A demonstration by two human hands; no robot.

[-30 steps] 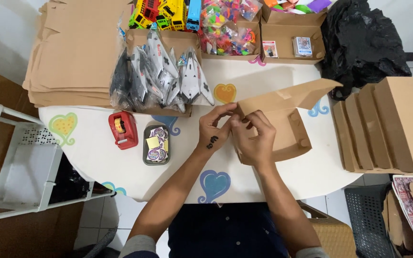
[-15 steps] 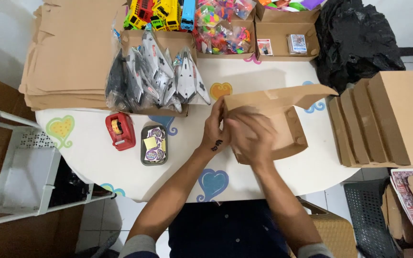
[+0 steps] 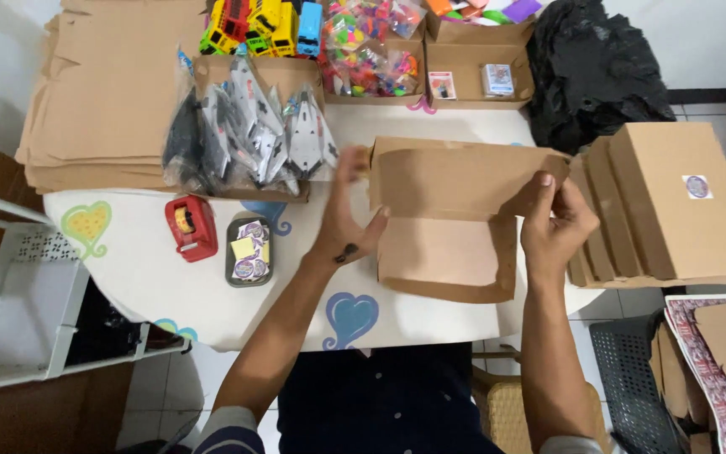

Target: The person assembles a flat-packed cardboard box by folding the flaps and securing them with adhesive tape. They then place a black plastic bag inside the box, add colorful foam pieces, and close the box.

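**Cardboard box held between two hands at the table's near edge**

Brown cardboard fills the middle of the view: a half-folded box (image 3: 451,219) lies on the white table (image 3: 128,269), near its front edge, just right of centre. Its lid stands raised across the top, and the tray part lies flat below it.

The left hand (image 3: 348,214) presses against the box's left side, fingers spread and blurred, palm at the lid's left end; whether it clamps the card or only touches it cannot be told. The right hand (image 3: 555,223) grips the lid's right end, thumb in front and fingers curled behind the flap, closed on the cardboard.

Left of the box sit a red tape dispenser (image 3: 192,227) and a small tin of stickers (image 3: 249,250), side by side. Behind them, a bag of toy planes (image 3: 249,139) lies on a shallow carton. A stack of flat cardboard sheets (image 3: 115,92) covers the far left corner. Along the far edge stand toy buses (image 3: 262,23), a bag of bright small toys (image 3: 367,46) and a carton with two small packs (image 3: 476,71). A black bag (image 3: 594,71) sits at the far right corner. Finished boxes (image 3: 674,206) lean in a row at the right edge, just beside the right hand.
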